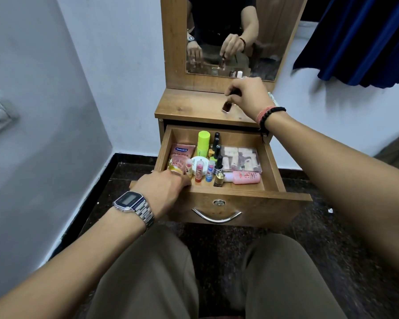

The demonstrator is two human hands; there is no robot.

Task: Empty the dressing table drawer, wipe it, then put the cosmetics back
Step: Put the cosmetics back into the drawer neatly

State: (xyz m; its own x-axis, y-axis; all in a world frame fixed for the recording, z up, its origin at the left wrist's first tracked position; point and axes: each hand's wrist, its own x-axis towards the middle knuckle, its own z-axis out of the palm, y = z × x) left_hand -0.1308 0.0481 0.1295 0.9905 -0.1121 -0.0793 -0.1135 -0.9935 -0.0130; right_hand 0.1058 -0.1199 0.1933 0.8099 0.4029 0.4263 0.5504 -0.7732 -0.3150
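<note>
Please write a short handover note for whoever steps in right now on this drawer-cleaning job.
Right hand: pinches a small dark nail polish bottle by its cap, just over the dressing table top.
Left hand: reaching into the front left of the open drawer, fingers around a gold-capped item.
Still in the drawer: pink Vaseline tube, green bottle, lip balms, clear box, pink bottle.
Done: emptying has only begun.
Left: clear the rest, wipe, restock.

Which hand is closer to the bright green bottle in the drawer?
Left, but only slightly. The left hand reaches into the drawer's front left corner, below the green bottle. The right hand is up over the tabletop, pinching a small dark bottle.
</note>
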